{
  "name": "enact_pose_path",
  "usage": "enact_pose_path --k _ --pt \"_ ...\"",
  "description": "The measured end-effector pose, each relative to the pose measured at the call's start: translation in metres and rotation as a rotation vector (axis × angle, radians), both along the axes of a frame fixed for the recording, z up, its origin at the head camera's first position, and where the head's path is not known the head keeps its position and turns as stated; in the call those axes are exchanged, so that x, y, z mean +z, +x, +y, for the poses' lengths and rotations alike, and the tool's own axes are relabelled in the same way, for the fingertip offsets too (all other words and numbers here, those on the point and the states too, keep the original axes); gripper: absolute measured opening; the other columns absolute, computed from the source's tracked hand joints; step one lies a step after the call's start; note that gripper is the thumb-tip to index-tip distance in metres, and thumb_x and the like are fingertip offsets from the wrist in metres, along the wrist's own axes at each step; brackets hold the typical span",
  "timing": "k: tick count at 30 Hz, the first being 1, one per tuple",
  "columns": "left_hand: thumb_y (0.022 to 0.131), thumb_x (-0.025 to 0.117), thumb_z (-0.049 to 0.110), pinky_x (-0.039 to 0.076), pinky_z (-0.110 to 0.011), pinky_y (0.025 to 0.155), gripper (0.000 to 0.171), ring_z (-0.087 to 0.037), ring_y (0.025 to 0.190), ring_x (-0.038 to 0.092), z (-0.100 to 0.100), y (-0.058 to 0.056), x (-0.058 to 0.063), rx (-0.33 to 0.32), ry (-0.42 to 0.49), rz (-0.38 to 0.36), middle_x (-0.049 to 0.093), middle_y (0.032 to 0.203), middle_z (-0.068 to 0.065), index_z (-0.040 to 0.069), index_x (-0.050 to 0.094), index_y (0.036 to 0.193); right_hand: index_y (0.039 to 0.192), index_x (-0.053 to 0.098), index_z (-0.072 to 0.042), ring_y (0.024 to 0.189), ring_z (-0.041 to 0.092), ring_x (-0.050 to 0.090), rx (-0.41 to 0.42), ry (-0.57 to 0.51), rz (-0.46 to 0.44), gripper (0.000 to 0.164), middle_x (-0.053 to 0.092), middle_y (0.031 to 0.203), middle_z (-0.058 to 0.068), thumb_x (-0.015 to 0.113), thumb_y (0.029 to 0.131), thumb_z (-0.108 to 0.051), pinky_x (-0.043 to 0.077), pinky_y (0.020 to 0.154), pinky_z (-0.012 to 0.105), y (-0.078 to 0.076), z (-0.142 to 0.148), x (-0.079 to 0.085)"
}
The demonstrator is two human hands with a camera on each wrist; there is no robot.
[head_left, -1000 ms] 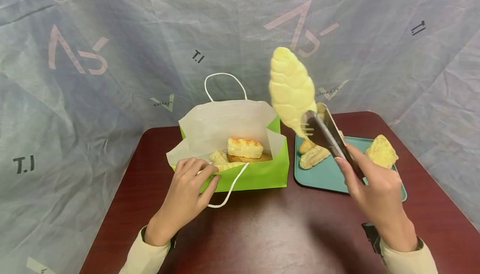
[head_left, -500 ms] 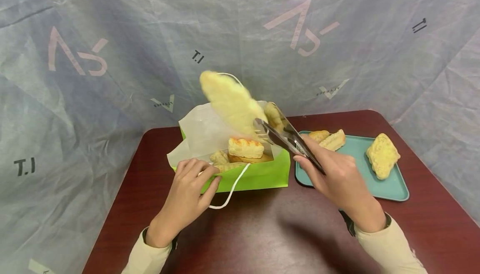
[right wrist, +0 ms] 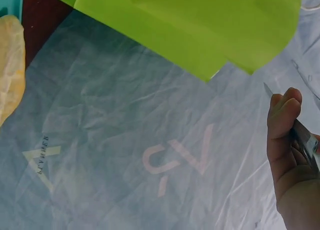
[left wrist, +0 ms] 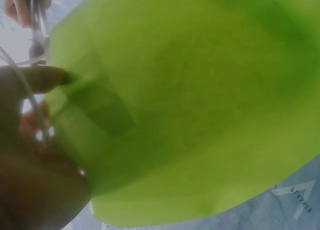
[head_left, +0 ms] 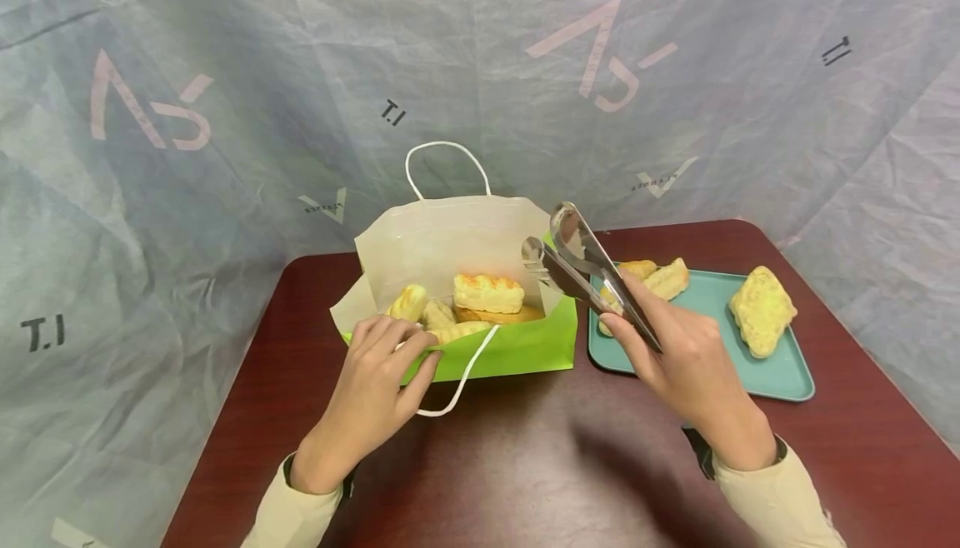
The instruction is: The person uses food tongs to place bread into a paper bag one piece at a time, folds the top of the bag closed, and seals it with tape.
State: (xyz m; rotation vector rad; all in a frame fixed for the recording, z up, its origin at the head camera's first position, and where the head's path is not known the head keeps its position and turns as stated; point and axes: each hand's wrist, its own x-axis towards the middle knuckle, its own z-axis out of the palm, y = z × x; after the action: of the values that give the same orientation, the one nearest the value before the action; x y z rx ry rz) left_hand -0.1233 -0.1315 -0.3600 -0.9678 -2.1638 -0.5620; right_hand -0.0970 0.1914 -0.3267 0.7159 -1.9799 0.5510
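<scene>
My left hand pinches the front rim of a green paper bag, thumb outside and fingers over the edge. In the left wrist view, the bag's green side fills most of the picture. A browned rectangular pastry lies in the bag with other bread pieces, among them a yellow roll at the left end. My right hand grips metal tongs beside the bag's right end. The tongs' tips are spread, with nothing between them. In the right wrist view, part of my right hand shows.
A teal tray stands to the right on the dark red table. It bears a yellow diamond-shaped bread and a few pieces, including a pale stick, at its left side. A grey printed cloth hangs behind.
The tongs have moved left from above the tray with a leaf-shaped bread and let it go at the bag. A yellow piece now shows at the bag's left end. The left hand has stayed put.
</scene>
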Motion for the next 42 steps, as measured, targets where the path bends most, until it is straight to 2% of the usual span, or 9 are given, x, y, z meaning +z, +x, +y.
enact_pose_path --k 7,12,16,20,24,28,33,39,42 --pt "0.080 0.059 0.016 0.032 -0.038 0.078 0.004 -0.017 0.079 0.050 -0.001 0.000 -0.001 0.006 -0.002 -0.005 0.055 0.081 0.003 0.014 0.062 0.083 0.117 0.057 0.000 0.051 0.013 0.053 -0.050 -0.026 -0.018 0.047 0.062 0.069 0.005 0.057 0.086 -0.035 0.042 0.047 0.031 0.001 0.012 -0.006" --pt "0.081 0.058 0.017 0.032 -0.038 0.077 0.005 -0.017 0.079 0.051 -0.001 0.000 -0.001 0.008 -0.002 -0.005 0.055 0.080 0.002 0.014 0.063 0.082 0.115 0.059 0.000 0.046 0.015 0.050 -0.117 -0.086 0.034 0.049 0.064 0.071 0.011 0.056 0.086 -0.039 0.038 0.043 0.031 0.003 0.024 -0.009" --pt "0.081 0.059 0.017 0.032 -0.038 0.077 0.005 -0.017 0.078 0.050 -0.001 0.000 0.000 0.008 -0.004 -0.011 0.055 0.080 0.003 0.015 0.063 0.082 0.113 0.060 0.001 0.043 0.012 0.046 -0.171 -0.142 0.057 0.047 0.063 0.068 0.011 0.058 0.085 -0.037 0.033 0.040 0.024 0.004 0.037 -0.010" --pt "0.079 0.060 0.016 0.032 -0.038 0.076 0.005 -0.017 0.079 0.050 0.000 0.000 0.000 0.008 -0.006 -0.013 0.054 0.081 0.003 0.015 0.062 0.083 0.113 0.061 -0.002 0.045 0.006 0.045 -0.261 -0.173 0.000 0.043 0.063 0.065 0.010 0.062 0.082 -0.031 0.031 0.041 0.018 0.007 0.054 -0.018" --pt "0.079 0.060 0.015 0.032 -0.039 0.077 0.005 -0.017 0.080 0.050 0.000 0.000 0.000 0.003 -0.007 -0.013 0.054 0.081 0.003 0.015 0.062 0.083 0.116 0.059 -0.004 0.057 -0.012 0.049 -0.357 -0.212 -0.092 0.043 0.066 0.070 0.014 0.068 0.077 -0.021 0.035 0.051 0.004 0.013 0.075 -0.029" --pt "0.079 0.060 0.016 0.032 -0.039 0.077 0.006 -0.017 0.081 0.050 -0.001 -0.001 0.000 0.003 -0.009 -0.013 0.054 0.082 0.003 0.015 0.063 0.084 0.112 0.061 -0.004 0.062 -0.024 0.041 -0.439 -0.247 -0.140 0.050 0.064 0.065 0.016 0.077 0.068 -0.020 0.032 0.051 0.004 0.019 0.093 -0.040" --pt "0.079 0.060 0.017 0.032 -0.039 0.078 0.008 -0.018 0.082 0.051 -0.001 -0.001 0.000 0.007 -0.004 -0.005 0.055 0.082 0.002 0.014 0.064 0.086 0.105 0.064 -0.004 0.047 -0.016 0.036 -0.495 -0.257 -0.166 0.062 0.059 0.056 0.012 0.085 0.052 -0.028 0.025 0.040 0.016 0.025 0.107 -0.049" --pt "0.080 0.060 0.017 0.032 -0.039 0.079 0.007 -0.018 0.083 0.051 -0.002 0.000 -0.001 0.007 -0.003 -0.017 0.056 0.082 0.002 0.014 0.064 0.085 0.109 0.062 -0.003 0.042 -0.013 0.030 -0.621 -0.265 -0.256 0.062 0.061 0.064 0.015 0.082 0.058 -0.033 0.023 0.038 0.017 0.032 0.125 -0.055" --pt "0.079 0.061 0.017 0.031 -0.039 0.078 0.007 -0.018 0.081 0.051 -0.001 0.000 -0.001 0.005 -0.003 -0.015 0.056 0.083 0.002 0.014 0.064 0.085 0.108 0.060 -0.002 0.038 0.000 0.036 -0.720 -0.265 -0.320 0.060 0.063 0.069 0.017 0.079 0.062 -0.035 0.021 0.037 0.021 0.034 0.139 -0.060"
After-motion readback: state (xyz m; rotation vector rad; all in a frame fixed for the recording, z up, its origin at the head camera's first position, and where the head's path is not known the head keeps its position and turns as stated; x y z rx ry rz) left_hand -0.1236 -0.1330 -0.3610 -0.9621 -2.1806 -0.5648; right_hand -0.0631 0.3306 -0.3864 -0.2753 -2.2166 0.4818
